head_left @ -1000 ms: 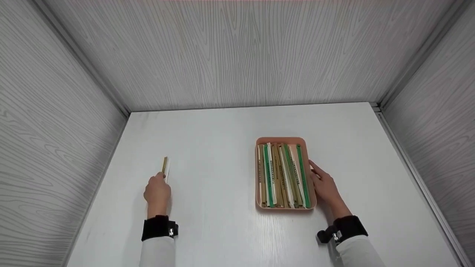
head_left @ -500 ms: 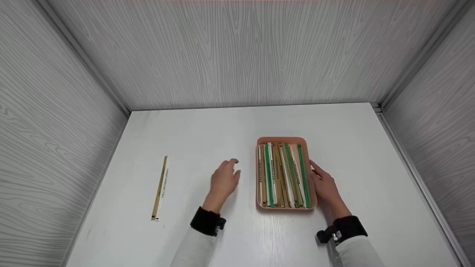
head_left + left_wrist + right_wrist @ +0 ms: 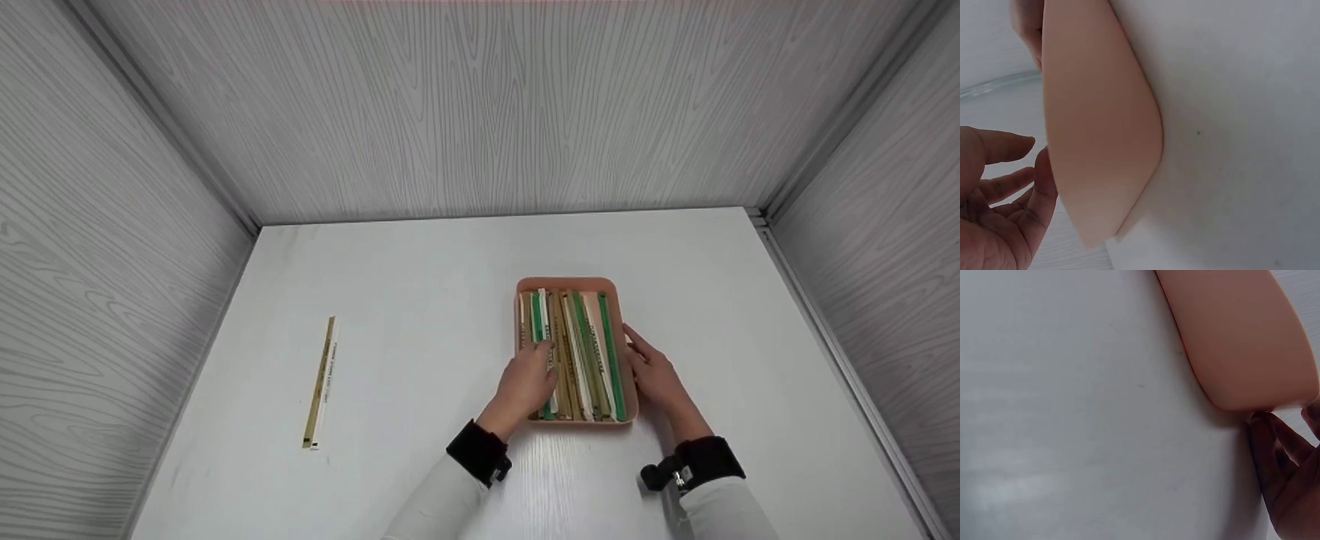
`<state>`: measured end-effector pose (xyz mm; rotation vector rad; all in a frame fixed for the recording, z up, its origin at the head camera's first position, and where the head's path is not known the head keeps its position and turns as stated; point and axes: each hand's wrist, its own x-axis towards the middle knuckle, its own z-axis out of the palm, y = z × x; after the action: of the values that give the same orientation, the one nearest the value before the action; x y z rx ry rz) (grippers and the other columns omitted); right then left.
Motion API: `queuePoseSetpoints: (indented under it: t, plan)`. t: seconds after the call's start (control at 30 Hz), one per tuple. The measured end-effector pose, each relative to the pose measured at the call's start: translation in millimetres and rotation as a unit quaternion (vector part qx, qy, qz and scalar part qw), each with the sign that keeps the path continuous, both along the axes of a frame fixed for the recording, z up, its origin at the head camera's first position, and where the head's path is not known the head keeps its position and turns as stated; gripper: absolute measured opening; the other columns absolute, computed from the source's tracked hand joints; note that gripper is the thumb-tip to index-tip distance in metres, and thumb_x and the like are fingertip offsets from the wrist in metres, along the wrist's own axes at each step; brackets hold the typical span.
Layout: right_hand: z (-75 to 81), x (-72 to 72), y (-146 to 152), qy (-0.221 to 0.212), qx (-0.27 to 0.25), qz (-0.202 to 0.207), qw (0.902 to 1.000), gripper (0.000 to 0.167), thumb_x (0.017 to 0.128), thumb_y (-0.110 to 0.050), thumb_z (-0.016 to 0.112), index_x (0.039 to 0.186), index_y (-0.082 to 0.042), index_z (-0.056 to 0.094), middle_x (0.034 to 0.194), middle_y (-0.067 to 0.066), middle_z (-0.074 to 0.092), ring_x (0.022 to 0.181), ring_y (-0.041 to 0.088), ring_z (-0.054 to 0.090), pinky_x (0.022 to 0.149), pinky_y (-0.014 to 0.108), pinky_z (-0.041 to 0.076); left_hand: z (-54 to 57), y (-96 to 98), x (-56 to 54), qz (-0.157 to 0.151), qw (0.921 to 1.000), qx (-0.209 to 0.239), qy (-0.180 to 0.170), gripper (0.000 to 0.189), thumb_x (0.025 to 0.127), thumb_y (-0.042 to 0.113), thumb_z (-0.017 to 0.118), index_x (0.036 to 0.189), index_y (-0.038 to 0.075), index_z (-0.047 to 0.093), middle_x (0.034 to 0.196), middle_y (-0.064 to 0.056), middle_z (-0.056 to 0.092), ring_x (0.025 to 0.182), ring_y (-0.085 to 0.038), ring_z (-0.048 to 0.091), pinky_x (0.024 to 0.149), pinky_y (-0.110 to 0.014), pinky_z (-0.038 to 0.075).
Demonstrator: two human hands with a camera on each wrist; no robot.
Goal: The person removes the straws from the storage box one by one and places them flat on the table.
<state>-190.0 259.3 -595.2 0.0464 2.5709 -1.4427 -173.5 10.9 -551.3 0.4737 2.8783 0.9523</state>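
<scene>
Over the near left part of the tray (image 3: 566, 283), among the printed strips lying lengthwise in it, the left hand (image 3: 528, 379) has just arrived; a second ago it was well off to its own left, at the pair of strips on the desk (image 3: 420, 285), and half a second ago it was crossing the bare stretch between; the brown strip (image 3: 319, 380) and the white strip (image 3: 325, 386) now lie side by side out there, well apart from both hands and touched by neither. By my reading, this puts the work back at the tray, with that pair set down and left alone for the moment. Fingers and thumb of the left hand are loosely bent with a gap between them, and the left wrist view shows nothing pinched there, though one fingertip is partly hidden behind the tray wall; contact with any single strip cannot be told. Beside the tray's right wall, the right hand (image 3: 660, 382) has kept its place, its fingers laid against the outside rather than curled round it, seemingly steadying it; just left of those fingers lies a green strip (image 3: 611, 356), inside the wall.
</scene>
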Motion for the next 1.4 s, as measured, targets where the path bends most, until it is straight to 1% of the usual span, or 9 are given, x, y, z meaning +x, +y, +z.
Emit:
queuePoseSetpoints:
  t: [0.1,0.27,0.37,0.57,0.7,0.87,1.1,1.27,1.4]
  plan:
    - [-0.5,0.9,-1,0.002,0.0,0.002,1.0,0.05,0.108,-0.027,0.036,0.157,-0.021,0.025,0.141,0.02,0.05,0.119,0.034,0.055,0.098,0.048,0.043,-5.1,4.5,0.9,0.0,0.9999,-0.014,0.008,0.041,0.094,0.008,0.062,0.134,-0.001,0.054,0.118,-0.018,0.061,0.1,-0.028,0.064,0.076,-0.033,0.054]
    - [-2.2,1.9,-1,0.001,0.005,0.004,1.0,0.051,0.108,-0.028,0.036,0.157,-0.021,0.024,0.144,0.02,0.048,0.127,0.036,0.049,0.106,0.052,0.034,-12.2,8.1,4.4,-0.002,0.9986,-0.045,0.027,0.022,0.093,0.01,0.064,0.115,0.004,0.064,0.089,-0.006,0.064,0.075,-0.019,0.064,0.053,-0.029,0.049]
    - [-1.3,2.7,-1,-0.003,0.003,0.004,1.0,0.051,0.108,-0.028,0.035,0.158,-0.022,0.023,0.146,0.02,0.045,0.132,0.036,0.043,0.109,0.053,0.029,-15.3,10.1,5.0,-0.003,0.9975,-0.063,0.031,0.02,0.093,0.012,0.064,0.112,0.006,0.065,0.081,-0.002,0.062,0.066,-0.015,0.061,0.046,-0.028,0.045]
    - [-0.7,3.1,-1,-0.01,-0.003,0.004,0.9999,0.052,0.109,-0.03,0.034,0.158,-0.023,0.02,0.15,0.019,0.04,0.138,0.036,0.035,0.112,0.053,0.024,-19.7,11.5,3.7,0.002,0.9945,-0.098,0.036,0.03,0.088,0.014,0.07,0.117,0.008,0.067,0.085,-0.005,0.065,0.066,-0.018,0.062,0.047,-0.031,0.047]
    - [-2.0,3.1,1,-0.01,-0.001,0.002,0.9999,0.052,0.108,-0.031,0.034,0.158,-0.024,0.021,0.15,0.018,0.041,0.139,0.036,0.034,0.112,0.054,0.024,-22.3,12.1,3.6,0.003,0.9943,-0.1,0.037,0.033,0.086,0.013,0.071,0.118,0.006,0.066,0.088,-0.009,0.066,0.066,-0.022,0.062,0.048,-0.033,0.048]
    - [-3.2,2.2,2,0.0,0.005,0.005,1.0,0.051,0.109,-0.03,0.034,0.158,-0.022,0.021,0.15,0.019,0.041,0.139,0.036,0.032,0.112,0.054,0.024,-25.3,12.6,1.9,0.003,0.9929,-0.105,0.056,0.027,0.086,0.003,0.067,0.113,0.003,0.065,0.076,-0.009,0.062,0.06,-0.02,0.06,0.044,-0.031,0.046]
    - [-3.6,1.8,2,-0.011,0.004,0.004,0.9999,0.051,0.109,-0.032,0.033,0.158,-0.025,0.021,0.15,0.017,0.041,0.138,0.035,0.036,0.112,0.053,0.025,-24.9,16.1,2.8,0.013,0.9908,-0.125,0.052,0.04,0.081,-0.001,0.066,0.121,0.003,0.062,0.072,-0.01,0.062,0.055,-0.019,0.058,0.041,-0.03,0.044]
    - [-2.4,2.0,2,-0.012,0.004,-0.001,0.9999,0.052,0.108,-0.035,0.034,0.158,-0.025,0.021,0.149,0.018,0.042,0.137,0.036,0.036,0.111,0.053,0.025,-25.5,17.5,3.8,0.022,0.9895,-0.128,0.062,0.038,0.079,0.002,0.07,0.117,0.003,0.063,0.078,-0.012,0.062,0.06,-0.022,0.06,0.044,-0.032,0.046]
    - [-2.7,2.3,2,-0.011,0.011,-0.004,0.9999,0.052,0.108,-0.034,0.034,0.158,-0.025,0.021,0.15,0.018,0.041,0.139,0.035,0.033,0.112,0.053,0.024,-23.4,16.3,4.2,0.022,0.9898,-0.123,0.068,0.027,0.082,0.001,0.069,0.108,0.003,0.063,0.075,-0.011,0.063,0.061,-0.023,0.062,0.045,-0.033,0.048]
